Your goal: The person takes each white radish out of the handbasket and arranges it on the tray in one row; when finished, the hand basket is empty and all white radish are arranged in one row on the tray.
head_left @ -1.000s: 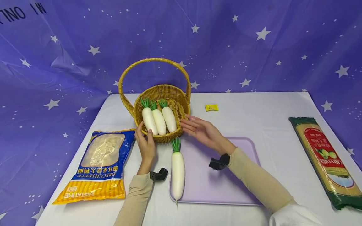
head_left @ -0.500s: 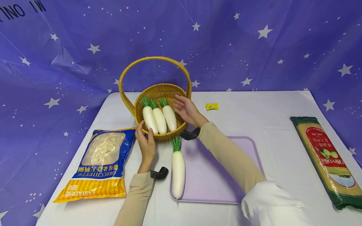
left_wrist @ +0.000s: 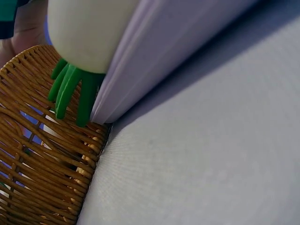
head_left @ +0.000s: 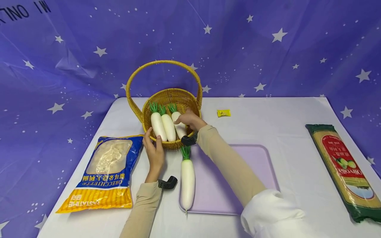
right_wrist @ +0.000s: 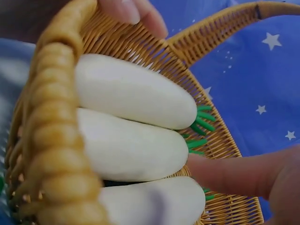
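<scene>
In the head view a wicker basket (head_left: 162, 94) with a tall handle holds three white radishes with green tops. My left hand (head_left: 154, 155) grips its front-left rim. My right hand (head_left: 191, 119) reaches inside and grasps the rightmost radish (head_left: 180, 131), its thumb between that one and the middle radish (head_left: 169, 128); the other fingers are mostly hidden. The right wrist view shows this thumb (right_wrist: 239, 174) by the leafy ends, with left-hand fingertips (right_wrist: 126, 8) at the rim. Another radish (head_left: 188, 185) lies along the left edge of a lilac tray (head_left: 232, 185).
A blue and yellow orecchiette bag (head_left: 108, 175) lies left of the basket. At the far right is a long spaghetti pack (head_left: 342, 168). A small yellow wrapped sweet (head_left: 224, 113) sits behind the tray on the white cloth. A purple starry curtain (head_left: 238, 49) hangs behind.
My right hand has moved left from beside the basket into it, and its thumb has come round the rightmost radish. My left hand has stayed on the rim.
</scene>
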A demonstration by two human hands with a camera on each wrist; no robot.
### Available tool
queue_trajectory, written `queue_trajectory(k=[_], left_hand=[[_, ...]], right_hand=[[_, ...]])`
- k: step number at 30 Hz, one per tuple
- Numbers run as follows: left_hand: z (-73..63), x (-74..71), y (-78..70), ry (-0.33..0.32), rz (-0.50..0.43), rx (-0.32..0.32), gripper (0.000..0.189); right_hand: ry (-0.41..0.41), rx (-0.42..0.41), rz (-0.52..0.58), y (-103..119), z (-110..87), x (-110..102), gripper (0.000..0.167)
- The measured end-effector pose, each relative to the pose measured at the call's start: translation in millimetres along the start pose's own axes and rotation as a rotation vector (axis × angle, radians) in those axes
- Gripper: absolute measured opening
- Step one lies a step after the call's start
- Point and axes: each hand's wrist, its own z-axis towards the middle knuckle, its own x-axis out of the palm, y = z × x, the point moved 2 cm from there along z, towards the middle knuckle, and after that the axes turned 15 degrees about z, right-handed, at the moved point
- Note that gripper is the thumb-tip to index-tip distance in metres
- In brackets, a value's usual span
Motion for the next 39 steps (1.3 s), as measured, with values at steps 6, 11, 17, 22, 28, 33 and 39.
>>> queue_trajectory(k=[6,11,17,22,28,33,39], left_hand=[[-0.8,0.2,-0.1,-0.008,0.011,0.005,0.046],[-0.5,0.8,0.2,-0.001,0.006,0.004,0.045],[-1.1,0.1,-0.6,-0.004,0.014,0.002,0.045],[-0.9,0.0,-0.7,-0.009,0.016,0.001,0.045],[-1.2,1.7,-0.2,0.003,0.005,-0.004,0.045],[-1.7,-0.5,-4.5,0.003,-0.002,-0.018,0.046],[-6.9,-12.4,-31.7,0.005,-0.025,-0.02,0.045]], right_hand=[[-0.002,0.054,-0.122,0,0.0,8,0.1],[-0.049,0.031,-0.194,0,1.3,9,0.099],[0.005,-0.066,-0.158,-2,1.6,7,0.092],[0.104,-0.142,-0.112,-3,2.7,5,0.074],[0.16,-0.143,-0.078,-5,3.3,1,0.064],[0.192,-0.185,-0.071,-4,3.3,-1,0.063],[0.262,-0.18,0.093,-5,1.3,-2,0.058]])
